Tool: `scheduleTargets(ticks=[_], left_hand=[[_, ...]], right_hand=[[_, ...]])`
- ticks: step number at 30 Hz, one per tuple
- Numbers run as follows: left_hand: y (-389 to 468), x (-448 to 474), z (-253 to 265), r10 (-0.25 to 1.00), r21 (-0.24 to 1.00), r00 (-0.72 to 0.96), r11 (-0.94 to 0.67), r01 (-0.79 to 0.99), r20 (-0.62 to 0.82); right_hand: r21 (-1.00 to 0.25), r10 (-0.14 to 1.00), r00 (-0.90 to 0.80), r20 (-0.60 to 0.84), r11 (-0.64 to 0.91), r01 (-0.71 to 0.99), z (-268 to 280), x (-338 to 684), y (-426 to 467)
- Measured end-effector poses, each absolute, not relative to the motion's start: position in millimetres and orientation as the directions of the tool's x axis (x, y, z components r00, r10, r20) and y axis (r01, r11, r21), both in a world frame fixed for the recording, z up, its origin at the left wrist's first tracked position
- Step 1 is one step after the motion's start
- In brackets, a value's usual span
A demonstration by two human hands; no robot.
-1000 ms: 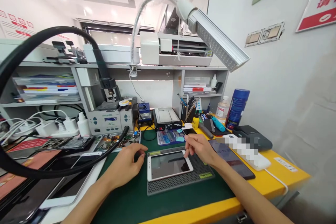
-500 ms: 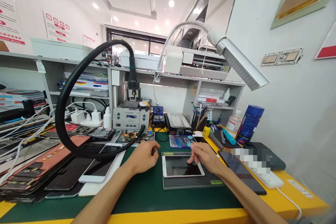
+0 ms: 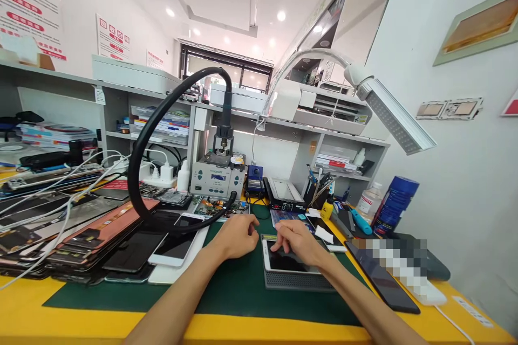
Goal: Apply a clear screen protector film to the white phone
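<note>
A white-framed device with a dark screen, a phone or small tablet point(image 3: 279, 260), lies face up on a grey perforated pad point(image 3: 297, 281). Over it is my right hand point(image 3: 299, 241), a finger stretched down at the screen and the others loosely bent. This hand holds nothing that I can see. To the left of the device, my left hand point(image 3: 238, 236) rests on the green mat point(image 3: 238, 291) with its fingers curled in; nothing shows in them. Just beyond my right hand lie a blue packet point(image 3: 283, 218) and a crumpled white paper point(image 3: 324, 234).
Phones point(image 3: 178, 242) and stacked screen parts point(image 3: 101, 226) fill the left side. A hot air station point(image 3: 216, 179) with a looping black hose point(image 3: 135, 172) stands behind. A dark tablet point(image 3: 382, 277), a power strip point(image 3: 413, 275) and a blue can point(image 3: 396, 205) are at right.
The view has turned left, so everything sits further right. My right hand has moved left across the screen, uncovering the white paper. My left hand stays about where it was.
</note>
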State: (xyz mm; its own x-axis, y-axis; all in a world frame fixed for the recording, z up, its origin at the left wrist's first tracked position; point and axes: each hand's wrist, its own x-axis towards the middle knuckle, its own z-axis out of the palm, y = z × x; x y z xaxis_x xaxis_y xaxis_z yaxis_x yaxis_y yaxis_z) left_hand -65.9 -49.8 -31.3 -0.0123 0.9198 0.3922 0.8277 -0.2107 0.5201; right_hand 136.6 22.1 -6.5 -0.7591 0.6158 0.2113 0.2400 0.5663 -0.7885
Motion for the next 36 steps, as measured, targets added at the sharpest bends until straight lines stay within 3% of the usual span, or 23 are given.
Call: scheduleTargets(ticks=[8,19,28,36], left_hand=[[-51.0,-66.5,-29.8,0.921,0.517,-0.016,-0.205,0.831,0.390],[-48.3,-69.4,-32.7,0.932,0.503,-0.022,-0.175,0.846,0.361],[-46.9,-66.3,-33.7,0.937,0.468,0.001,-0.175,0.866,0.348],[-48.2,-64.5,-32.3,0.940,0.455,0.018,-0.181,0.872,0.339]], right_hand=[[-0.818,0.633,-0.737,0.239,0.540,0.199,-11.7,122.1,18.2],[-0.938,0.830,-0.507,0.233,0.330,0.109,-9.0,192.1,48.1],[-0.892,0.857,-0.425,0.290,0.404,0.205,-27.3,230.2,43.4],[-0.770,0.759,-0.539,0.366,0.572,0.282,-30.0,217.9,28.1]])
